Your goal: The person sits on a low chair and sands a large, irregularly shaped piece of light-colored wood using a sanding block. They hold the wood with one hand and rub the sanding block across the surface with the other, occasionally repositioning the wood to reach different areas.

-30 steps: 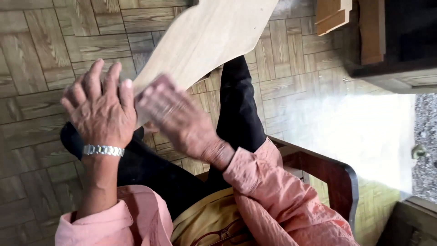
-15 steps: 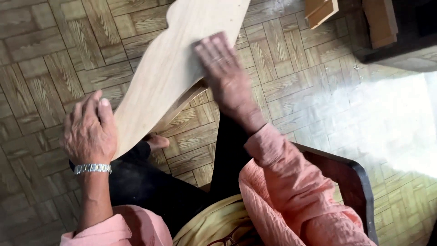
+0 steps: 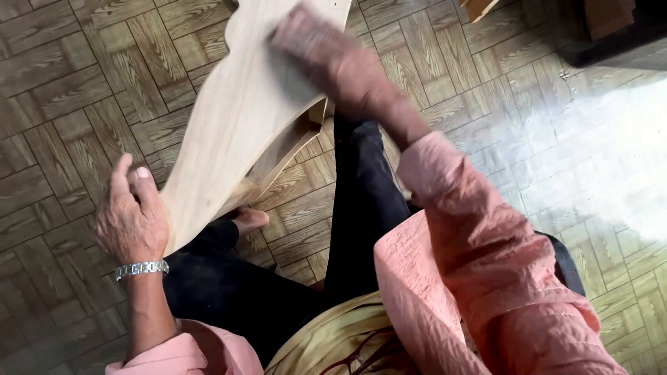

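Observation:
A long pale wooden board (image 3: 240,111) with a wavy, shaped edge slants from my lap up toward the top of the view. My left hand (image 3: 132,219), a metal watch on its wrist, grips the board's near end with the thumb on top. My right hand (image 3: 326,55) lies flat on the board's face near the far end, blurred by motion; whether anything is under the palm is hidden. I sit in dark trousers and a pink shirt, one bare foot (image 3: 249,219) under the board.
Parquet floor (image 3: 76,90) all around. A wooden frame piece (image 3: 285,149) sits beneath the board. The chair's dark arm (image 3: 566,260) is at the right. Wooden offcuts (image 3: 479,7) and dark furniture (image 3: 611,31) stand at top right. Glasses (image 3: 361,357) hang at my chest.
My right hand has slid along the board from beside the left hand up to its far end. The left hand has stayed on the near end, shifting lower in view.

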